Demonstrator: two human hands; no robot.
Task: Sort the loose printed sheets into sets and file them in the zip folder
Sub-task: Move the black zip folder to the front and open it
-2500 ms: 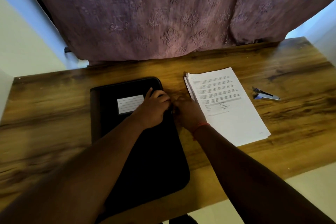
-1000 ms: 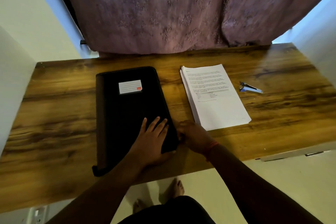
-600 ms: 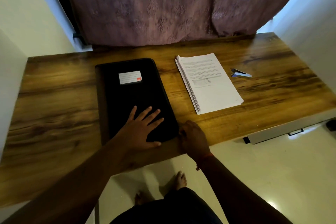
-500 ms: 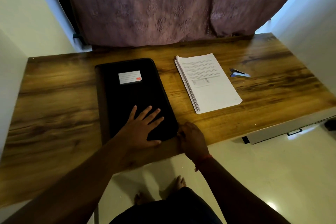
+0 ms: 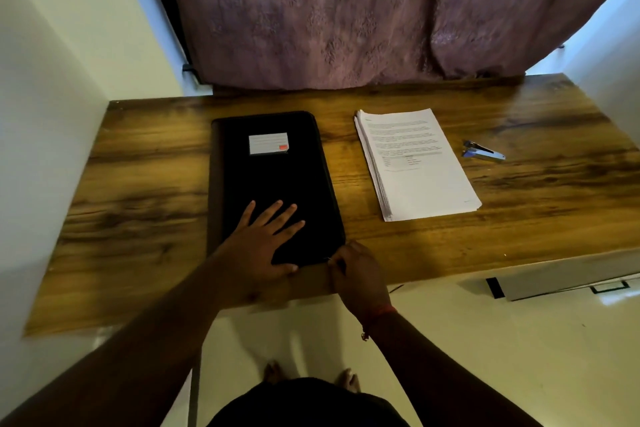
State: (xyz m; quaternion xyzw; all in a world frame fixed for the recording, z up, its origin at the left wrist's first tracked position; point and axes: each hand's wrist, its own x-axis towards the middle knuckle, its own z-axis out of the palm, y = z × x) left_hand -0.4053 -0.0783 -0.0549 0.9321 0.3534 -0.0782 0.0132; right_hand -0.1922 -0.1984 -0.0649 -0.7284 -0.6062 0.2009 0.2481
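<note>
A black zip folder (image 5: 277, 180) with a white label lies flat in the middle of the wooden table (image 5: 145, 184). My left hand (image 5: 263, 239) presses flat on its near end, fingers spread. My right hand (image 5: 356, 270) pinches the zip pull at the folder's near right corner, fingers curled. To the right of the folder, a stack of printed sheets (image 5: 419, 166) lies on the table, untouched by either hand.
A small stapler (image 5: 483, 152) lies right of the sheets. A mauve curtain (image 5: 346, 10) hangs behind the table's far edge. Walls stand close on the left and right. My bare feet show on the pale floor below the table's near edge.
My right hand has travelled with the zip pull down the folder's right side to its near corner. My left hand slid from the folder's upper right to its near end.
</note>
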